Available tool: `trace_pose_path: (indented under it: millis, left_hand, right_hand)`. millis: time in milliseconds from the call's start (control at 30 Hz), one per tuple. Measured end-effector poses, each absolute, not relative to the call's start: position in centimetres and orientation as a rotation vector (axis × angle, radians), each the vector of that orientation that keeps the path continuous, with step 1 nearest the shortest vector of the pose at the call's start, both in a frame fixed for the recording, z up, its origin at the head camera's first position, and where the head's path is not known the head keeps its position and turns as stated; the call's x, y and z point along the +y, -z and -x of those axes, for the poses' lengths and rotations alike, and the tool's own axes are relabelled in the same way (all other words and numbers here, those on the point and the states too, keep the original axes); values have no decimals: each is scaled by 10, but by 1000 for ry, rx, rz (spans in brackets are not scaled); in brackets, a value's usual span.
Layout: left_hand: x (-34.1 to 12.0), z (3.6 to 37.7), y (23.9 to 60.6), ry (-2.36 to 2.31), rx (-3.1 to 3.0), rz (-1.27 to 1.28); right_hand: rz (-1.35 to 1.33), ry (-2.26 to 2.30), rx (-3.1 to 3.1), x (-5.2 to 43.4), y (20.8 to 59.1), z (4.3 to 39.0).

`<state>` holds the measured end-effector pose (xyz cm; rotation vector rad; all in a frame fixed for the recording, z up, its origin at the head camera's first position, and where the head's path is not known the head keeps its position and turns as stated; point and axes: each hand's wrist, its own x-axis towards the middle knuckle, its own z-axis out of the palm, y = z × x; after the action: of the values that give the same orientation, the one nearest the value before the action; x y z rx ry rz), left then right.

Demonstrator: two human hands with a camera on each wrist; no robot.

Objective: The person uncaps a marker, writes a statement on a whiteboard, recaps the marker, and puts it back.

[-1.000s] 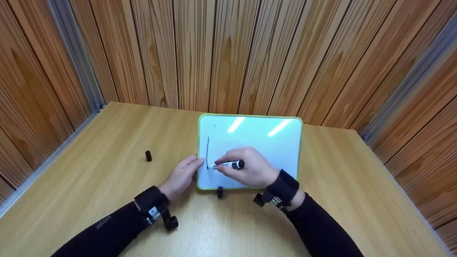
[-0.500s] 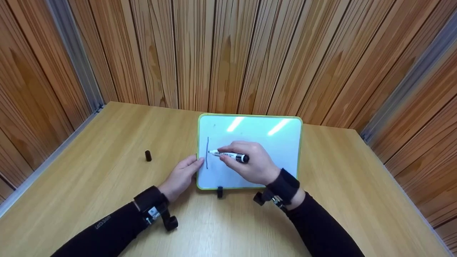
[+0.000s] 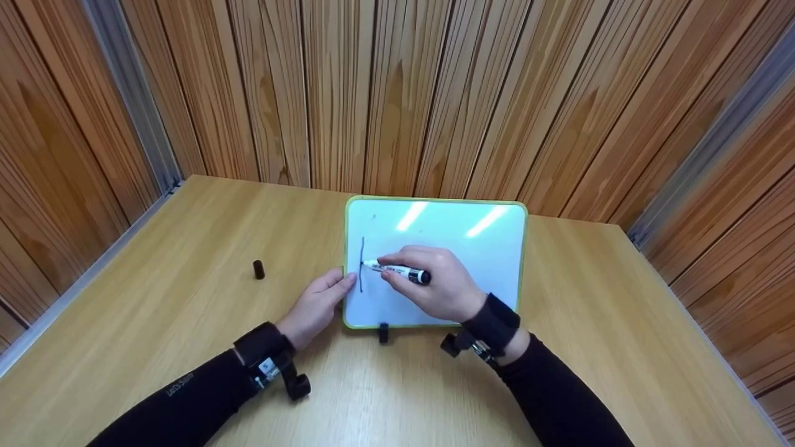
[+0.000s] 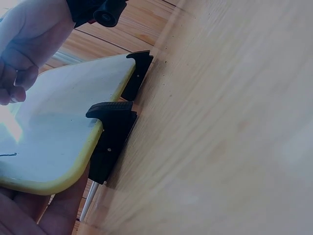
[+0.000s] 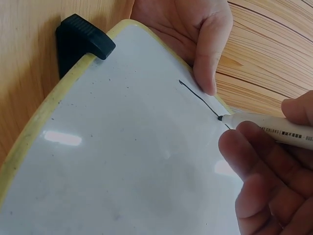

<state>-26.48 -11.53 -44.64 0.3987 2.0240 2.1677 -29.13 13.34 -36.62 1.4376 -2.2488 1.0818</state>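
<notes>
One black marker cap [image 3: 258, 270] stands near the tabletop's [image 3: 186, 248] left edge. My left hand [image 3: 317, 304] lies flat, thumb on the left rim of the one whiteboard [image 3: 447, 233] at the far edge. My right hand [image 3: 435, 285] pinches one marker [image 3: 397, 270]; only the right wrist view shows its tip touching the drawn line [image 5: 198, 98].

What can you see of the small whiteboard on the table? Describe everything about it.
The whiteboard is a small rectangle with rounded corners, a glossy white face and a yellow-green rim. It lies flat on the wooden table, with a black clip at its near edge. One thin dark vertical line runs near its left side. The left hand touches its left edge; the right hand holds a marker with its tip at the line.
</notes>
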Motion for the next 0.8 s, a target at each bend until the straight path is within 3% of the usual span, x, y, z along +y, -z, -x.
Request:
trace_pose_path:
  millis: [800]
  left_hand:
    - [-116, 265, 446, -2161, 2053, -386]
  right_hand:
    - [-1349, -1093, -2362, 145, 358, 293]
